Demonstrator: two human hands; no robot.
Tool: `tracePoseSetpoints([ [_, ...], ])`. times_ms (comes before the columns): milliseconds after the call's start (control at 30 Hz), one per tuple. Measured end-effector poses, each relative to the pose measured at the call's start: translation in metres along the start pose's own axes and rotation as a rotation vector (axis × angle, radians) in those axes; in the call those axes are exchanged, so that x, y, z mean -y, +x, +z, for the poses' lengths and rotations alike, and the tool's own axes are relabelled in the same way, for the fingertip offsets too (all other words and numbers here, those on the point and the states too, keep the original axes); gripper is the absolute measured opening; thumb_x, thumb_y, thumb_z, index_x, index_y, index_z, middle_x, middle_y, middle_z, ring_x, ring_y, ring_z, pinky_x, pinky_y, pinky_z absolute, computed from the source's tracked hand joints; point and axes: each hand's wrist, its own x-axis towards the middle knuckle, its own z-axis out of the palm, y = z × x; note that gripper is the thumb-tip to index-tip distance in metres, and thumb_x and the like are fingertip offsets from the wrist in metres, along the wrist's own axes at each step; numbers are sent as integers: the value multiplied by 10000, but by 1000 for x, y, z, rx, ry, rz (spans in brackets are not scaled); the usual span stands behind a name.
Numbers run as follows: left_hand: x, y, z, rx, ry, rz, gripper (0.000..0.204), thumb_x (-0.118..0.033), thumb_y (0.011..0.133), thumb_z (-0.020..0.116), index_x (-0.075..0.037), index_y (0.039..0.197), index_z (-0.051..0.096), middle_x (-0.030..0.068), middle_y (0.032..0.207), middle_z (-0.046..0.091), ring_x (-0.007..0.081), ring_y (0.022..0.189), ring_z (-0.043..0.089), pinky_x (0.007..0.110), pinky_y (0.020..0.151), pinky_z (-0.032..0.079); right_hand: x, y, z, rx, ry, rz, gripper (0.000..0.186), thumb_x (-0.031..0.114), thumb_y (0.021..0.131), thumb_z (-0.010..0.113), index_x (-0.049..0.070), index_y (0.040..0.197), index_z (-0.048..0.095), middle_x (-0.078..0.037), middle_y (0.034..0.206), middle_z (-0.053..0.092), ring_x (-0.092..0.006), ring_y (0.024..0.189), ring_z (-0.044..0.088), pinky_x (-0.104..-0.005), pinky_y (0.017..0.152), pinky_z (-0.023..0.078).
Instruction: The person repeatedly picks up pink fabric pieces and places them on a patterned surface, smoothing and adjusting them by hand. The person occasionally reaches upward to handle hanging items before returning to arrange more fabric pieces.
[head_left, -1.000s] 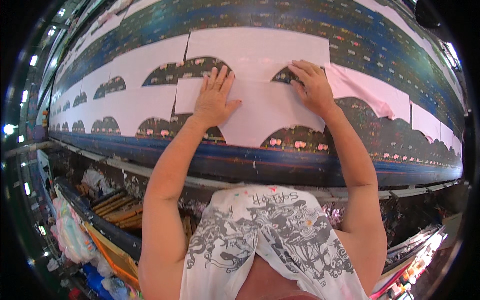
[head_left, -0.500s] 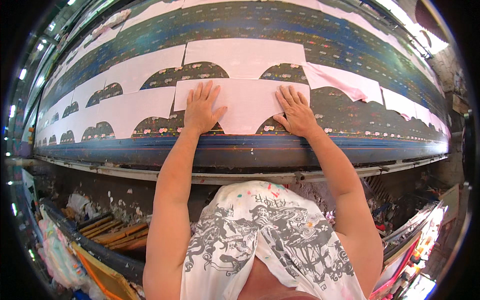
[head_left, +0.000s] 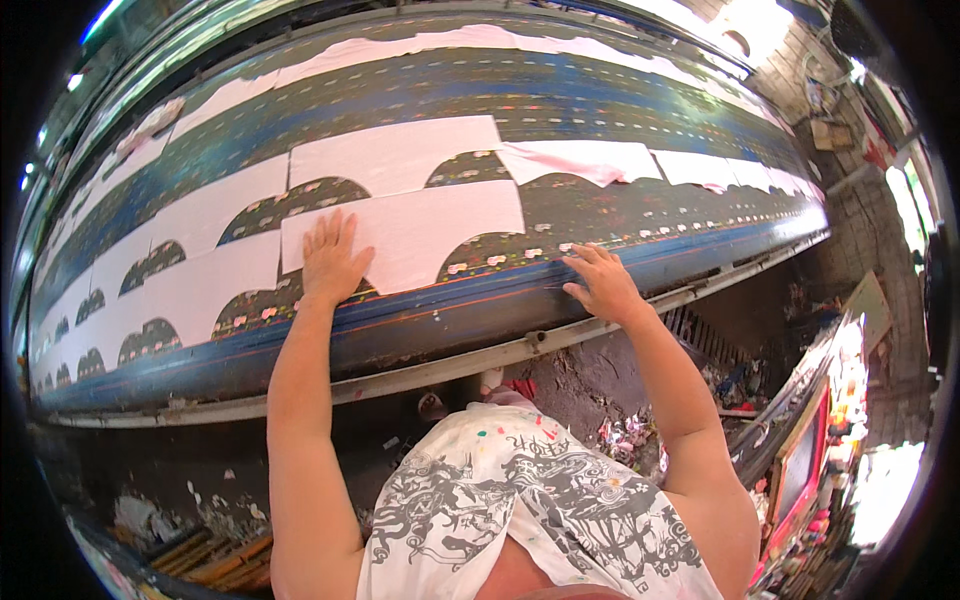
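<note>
A pale pink cut fabric piece [head_left: 430, 225] lies flat on the long dark table [head_left: 640, 222], its lower corners cut in curves. My left hand [head_left: 334, 262] rests on the left end of this piece, fingers spread. Off the cloth, my right hand [head_left: 606, 284] is over the table's blue front border with its fingers stretched out and nothing in them. Behind the piece lies another pink panel [head_left: 395, 155], edge to edge with it. To the right, a further fabric piece [head_left: 580, 160] has its near edge wrinkled and folded.
More pink panels [head_left: 215, 285] run in rows along the table to the left. A pale metal rail [head_left: 480, 356] borders the table's near side. Wooden slats [head_left: 215, 570] lie low on the left, and a framed screen [head_left: 800, 455] leans at the lower right.
My right hand has lifted off the fabric piece and moved right, to the table's front border. My left hand stays on the cloth. The view has turned toward the right.
</note>
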Motion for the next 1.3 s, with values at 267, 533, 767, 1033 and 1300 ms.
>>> tracePoseSetpoints([
  [267, -74, 23, 12, 51, -30, 110, 910, -586, 1062, 596, 8, 1707, 356, 198, 1823, 262, 464, 1681, 204, 645, 1352, 147, -88, -8, -32, -215, 209, 0, 373, 213, 981, 789, 43, 1310, 744, -176, 1305, 743, -404, 1261, 665, -482, 1082, 551],
  [533, -244, 91, 34, 52, -31, 228, 961, -619, 1036, 625, 9, 1711, 349, 186, 1823, 265, 436, 1684, 200, 647, 1349, 144, -235, 91, -37, -158, 10, -10, 350, 200, 963, 772, 87, 1293, 763, -143, 1198, 739, -365, 1187, 697, -491, 1011, 584],
  [767, -308, 111, 35, -1, -16, 151, 923, -606, 1032, 634, -13, 1696, 392, 145, 1810, 322, 398, 1678, 247, 645, 1344, 157, -394, 183, -9, -114, -168, 232, 273, 82, 913, 679, 59, 1170, 769, -192, 1236, 721, -400, 1217, 701, -520, 980, 620],
  [1033, -313, 108, 30, -40, -124, 107, 812, -486, 984, 716, -48, 1637, 512, 158, 1762, 419, 404, 1655, 316, 628, 1334, 182, -444, 231, -10, -14, -62, 243, 230, 292, 965, 768, 106, 1101, 785, -172, 1251, 707, -409, 1262, 664, -528, 1055, 571],
  [1300, -313, 112, 35, -52, -118, 104, 784, -567, 1033, 638, -84, 1639, 521, 108, 1772, 412, 357, 1663, 307, 625, 1343, 178, -435, 214, -25, -44, 90, 285, 264, 284, 879, 818, 27, 938, 813, -271, 1003, 790, -464, 936, 771, -576, 856, 608],
])
